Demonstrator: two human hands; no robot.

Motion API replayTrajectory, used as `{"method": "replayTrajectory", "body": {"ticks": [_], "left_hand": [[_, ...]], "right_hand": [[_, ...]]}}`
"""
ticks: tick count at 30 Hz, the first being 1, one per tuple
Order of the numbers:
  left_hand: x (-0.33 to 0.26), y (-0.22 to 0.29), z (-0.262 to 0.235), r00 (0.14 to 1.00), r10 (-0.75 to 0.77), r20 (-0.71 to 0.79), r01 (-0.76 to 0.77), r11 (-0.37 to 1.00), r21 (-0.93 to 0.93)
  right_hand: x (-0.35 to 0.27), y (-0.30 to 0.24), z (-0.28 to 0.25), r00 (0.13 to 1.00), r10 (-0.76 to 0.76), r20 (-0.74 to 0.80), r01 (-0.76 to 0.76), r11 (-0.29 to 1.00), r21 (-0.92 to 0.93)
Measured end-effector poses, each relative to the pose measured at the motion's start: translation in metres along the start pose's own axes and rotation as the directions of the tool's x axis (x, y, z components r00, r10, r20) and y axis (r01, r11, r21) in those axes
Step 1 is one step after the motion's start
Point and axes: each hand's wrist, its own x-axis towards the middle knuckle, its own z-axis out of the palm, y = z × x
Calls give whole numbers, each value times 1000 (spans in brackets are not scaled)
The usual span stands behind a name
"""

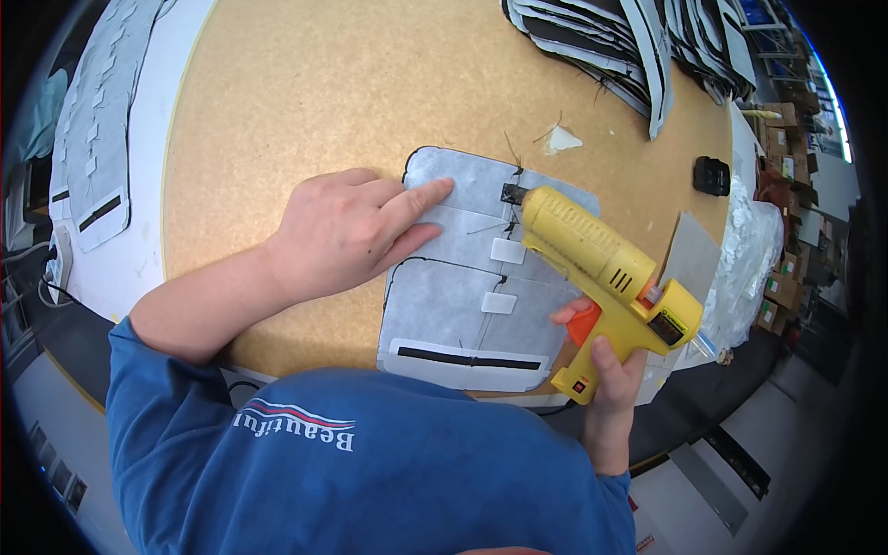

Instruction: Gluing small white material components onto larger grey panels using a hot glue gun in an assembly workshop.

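A grey-white fabric panel point(427, 305) with black edging lies flat on the tan board in front of me. My left hand point(356, 227) presses on its upper left part, index finger and thumb stretched out. Wrapped around the handle of a yellow hot glue gun point(592, 254), my right hand point(615, 370) has a finger at the orange trigger point(583, 323). The gun's dark nozzle points left at the panel's middle seam, close to a small white piece there. Below it, two white tabs point(508, 251) sit along the seam. A white strip with a black band point(470, 359) crosses the near end.
Stacks of similar black-edged panels point(592, 42) lie at the far right. A white scrap point(563, 140) and a small black box point(711, 176) rest on the board point(305, 92). Clear plastic wrap point(754, 250) is at the right; another tabbed panel point(106, 139) at the left.
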Motion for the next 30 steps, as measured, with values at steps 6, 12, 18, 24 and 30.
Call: {"method": "replayTrajectory", "body": {"ticks": [6,12,18,24,30], "left_hand": [[1,0,0,1000,1,0,-1,1000,2],[0,0,1,1000,1,-7,-1,1000,-3],[1,0,1,1000,2,-8,-2,1000,-9],[0,-1,2,1000,0,-5,-1,1000,-12],[3,1,0,1000,2,15,-2,1000,-8]], "right_hand": [[-3,-1,1,997,8,-79,-13,998,-55],[-5,1,3,987,-15,-159,-3,994,-109],[-6,2,1,985,-31,-167,10,992,-122],[-9,1,0,985,-17,-174,-6,992,-126],[-20,8,-13,993,7,-116,-12,999,-39]]}}
